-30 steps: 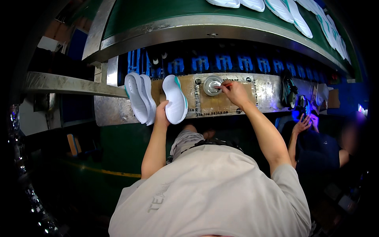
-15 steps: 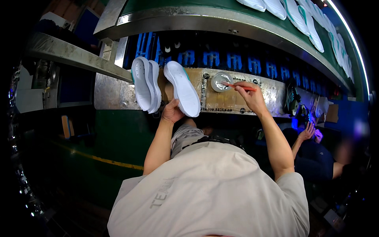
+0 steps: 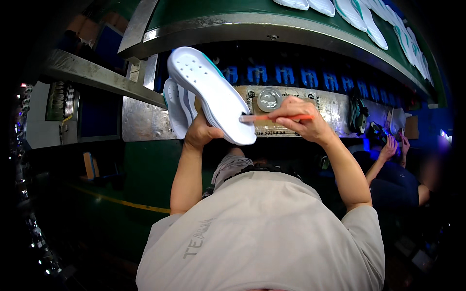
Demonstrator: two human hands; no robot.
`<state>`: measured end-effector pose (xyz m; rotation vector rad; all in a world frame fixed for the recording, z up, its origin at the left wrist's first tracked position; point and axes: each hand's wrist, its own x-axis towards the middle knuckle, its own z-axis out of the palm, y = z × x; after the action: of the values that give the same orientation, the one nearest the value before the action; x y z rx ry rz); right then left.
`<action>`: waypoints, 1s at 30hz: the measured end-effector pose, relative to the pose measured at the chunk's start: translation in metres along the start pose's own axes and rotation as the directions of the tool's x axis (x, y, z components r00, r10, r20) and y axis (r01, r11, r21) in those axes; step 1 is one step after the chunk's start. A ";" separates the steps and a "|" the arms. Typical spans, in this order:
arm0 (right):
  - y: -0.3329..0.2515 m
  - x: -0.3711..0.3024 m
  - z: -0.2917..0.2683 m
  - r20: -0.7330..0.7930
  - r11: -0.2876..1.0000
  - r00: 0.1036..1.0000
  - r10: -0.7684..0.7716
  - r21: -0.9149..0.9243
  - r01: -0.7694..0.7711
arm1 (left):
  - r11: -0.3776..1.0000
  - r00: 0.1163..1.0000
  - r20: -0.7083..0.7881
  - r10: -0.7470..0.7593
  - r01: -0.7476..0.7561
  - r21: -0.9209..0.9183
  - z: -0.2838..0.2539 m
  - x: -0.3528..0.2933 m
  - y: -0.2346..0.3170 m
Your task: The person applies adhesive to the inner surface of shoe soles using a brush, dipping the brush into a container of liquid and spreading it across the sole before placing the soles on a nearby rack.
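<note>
My left hand grips a white shoe sole near its lower end, holding it tilted with the hollow side up. Small holes dot the sole's far end, and a green strip runs along its edge. In my right hand is a brush with an orange handle; its dark bristles touch the inside of the sole at the near end. A clear round container of clear liquid stands on the bench just beyond my right hand. More white soles stand partly hidden behind the held one.
A metal-edged shelf with a green surface carries several white soles above the bench. Blue-and-black items line the space underneath. At the right, another person's hands work near the bench. A metal bar juts in from the left.
My left hand has raised the sole closer and slightly left. The brush has left the container, and my right hand has brought its tip onto the sole.
</note>
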<state>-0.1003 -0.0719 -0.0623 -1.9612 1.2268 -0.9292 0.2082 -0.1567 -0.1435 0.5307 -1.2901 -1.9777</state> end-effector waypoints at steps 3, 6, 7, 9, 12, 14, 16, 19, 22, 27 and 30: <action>-0.016 -0.006 -0.011 0.113 0.994 0.991 0.074 0.072 -0.082 | 0.996 0.997 -0.015 0.081 -0.081 0.030 0.012 0.013 0.029; -0.016 0.001 -0.020 0.053 0.988 0.999 -0.012 0.157 0.003 | 0.992 0.994 0.021 0.105 -0.107 0.073 0.015 0.016 0.033; -0.015 0.005 -0.022 -0.006 0.997 0.999 -0.038 0.067 0.038 | 0.984 0.989 0.046 0.140 -0.144 0.101 0.017 0.017 0.034; -0.009 0.007 -0.025 -0.081 0.997 0.994 -0.078 0.025 0.080 | 0.979 0.984 0.033 0.173 -0.176 0.107 0.028 0.018 0.042; -0.003 -0.006 -0.020 -0.111 0.996 0.991 -0.071 0.040 0.076 | 0.955 0.969 -0.020 0.247 -0.239 0.174 0.036 0.016 0.051; -0.011 -0.015 -0.015 -0.067 0.997 0.998 -0.005 0.081 0.011 | 0.919 0.951 -0.104 0.291 -0.247 0.309 0.046 0.010 0.060; -0.017 -0.025 0.003 -0.092 0.960 0.986 0.139 0.257 -0.111 | 0.850 0.940 -0.054 0.338 -0.280 0.446 0.044 0.009 0.062; -0.026 -0.032 0.025 -0.086 0.762 0.915 0.394 0.587 -0.273 | 0.760 0.941 -0.003 0.339 -0.272 0.590 0.049 0.007 0.060; -0.039 -0.035 0.040 -0.114 0.687 0.878 0.464 0.672 -0.276 | 0.751 0.957 -0.003 0.290 -0.225 0.621 0.047 0.007 0.054; -0.053 -0.030 0.044 -0.163 0.607 0.866 0.474 0.773 -0.187 | 0.783 0.988 -0.006 0.154 -0.118 0.611 0.051 0.006 0.037; -0.057 -0.027 0.043 -0.168 0.553 0.866 0.472 0.821 -0.142 | 0.829 0.993 0.022 0.112 -0.105 0.550 0.050 0.006 0.025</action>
<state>-0.0465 -0.0206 -0.0460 -0.8259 1.0299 -1.3859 0.1787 -0.1367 -0.0999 0.7176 -1.8515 -1.4857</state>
